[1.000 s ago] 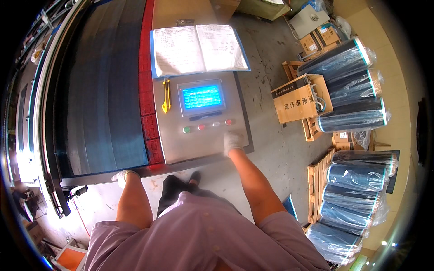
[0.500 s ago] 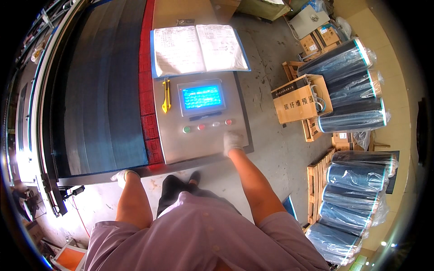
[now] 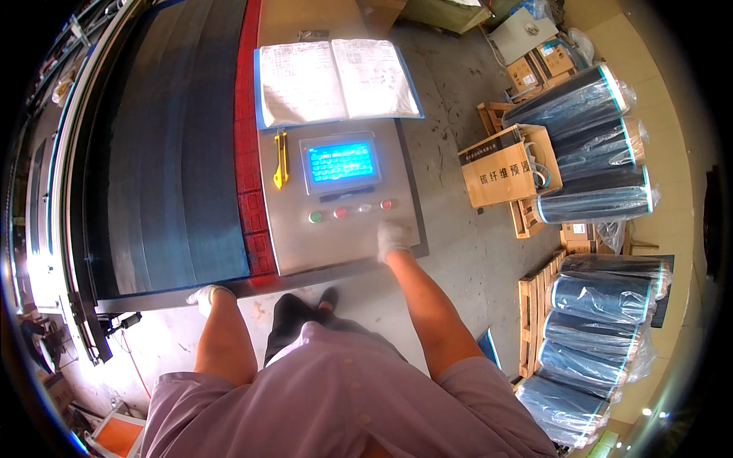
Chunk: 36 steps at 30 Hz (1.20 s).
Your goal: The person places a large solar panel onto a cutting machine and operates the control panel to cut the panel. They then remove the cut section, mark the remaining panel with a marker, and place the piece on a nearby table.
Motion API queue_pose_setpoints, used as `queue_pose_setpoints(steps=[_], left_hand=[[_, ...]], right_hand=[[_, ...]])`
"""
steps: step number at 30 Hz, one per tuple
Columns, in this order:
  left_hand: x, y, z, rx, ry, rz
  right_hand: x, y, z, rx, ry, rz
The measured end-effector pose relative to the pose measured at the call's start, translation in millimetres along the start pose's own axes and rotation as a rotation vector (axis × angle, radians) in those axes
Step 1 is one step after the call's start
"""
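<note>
My left hand (image 3: 210,298) wears a white glove and rests at the near metal edge of a machine, fingers lying along it with nothing seen in them. To the right, my right hand (image 3: 394,240), gloved too, is on the lower right of the grey control panel (image 3: 305,248). Its fingers blur into the glare, so their pose is unclear. Just above it sits a row of round buttons, a green button (image 3: 315,217) at the left and a red button (image 3: 385,204) at the right. Beyond them a touchscreen (image 3: 340,163) glows blue.
Left of the panel stretches a dark machine bed (image 3: 175,168) with a red border strip (image 3: 250,168). A yellow utility knife (image 3: 281,162), a dark pen (image 3: 347,193) and an open blue folder (image 3: 339,84) lie on the panel. Plastic-wrapped rolls (image 3: 595,195) and a cardboard box (image 3: 496,172) stand right.
</note>
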<state>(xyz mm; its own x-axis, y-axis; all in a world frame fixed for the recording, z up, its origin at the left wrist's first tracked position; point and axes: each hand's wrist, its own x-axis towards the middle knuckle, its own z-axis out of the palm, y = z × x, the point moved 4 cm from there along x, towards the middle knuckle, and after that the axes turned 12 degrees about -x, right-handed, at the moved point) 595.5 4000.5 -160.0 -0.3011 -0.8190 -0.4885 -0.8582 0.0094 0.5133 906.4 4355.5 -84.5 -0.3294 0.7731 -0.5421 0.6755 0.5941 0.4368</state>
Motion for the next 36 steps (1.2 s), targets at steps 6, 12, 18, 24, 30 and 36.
queue_pose_setpoints(steps=[6, 12, 18, 24, 30, 36], left_hand=[[2.6, 0.6, -1.7, 0.003, 0.026, 0.035], [6.0, 4.8, -3.2, 0.003, 0.054, 0.063], [3.5, 6.4, -3.2, 0.006, 0.077, 0.095], [32.1, -4.8, 10.2, -0.005, 0.092, 0.099], [-32.3, 24.0, -29.9, -0.025, 0.094, 0.095], [-20.3, 15.1, -23.2, -0.019, 0.091, 0.080]], right_hand=[[-0.8, 1.2, -0.8, -0.008, -0.005, -0.012], [-4.2, 1.4, -6.0, 0.004, -0.017, -0.015], [-4.2, 0.6, -5.1, -0.009, -0.026, -0.016], [-2.8, 0.7, -3.6, -0.029, -0.061, -0.017], [6.6, -0.9, 10.3, -0.044, -0.064, 0.013], [7.7, -2.7, 13.0, -0.055, -0.005, 0.002]])
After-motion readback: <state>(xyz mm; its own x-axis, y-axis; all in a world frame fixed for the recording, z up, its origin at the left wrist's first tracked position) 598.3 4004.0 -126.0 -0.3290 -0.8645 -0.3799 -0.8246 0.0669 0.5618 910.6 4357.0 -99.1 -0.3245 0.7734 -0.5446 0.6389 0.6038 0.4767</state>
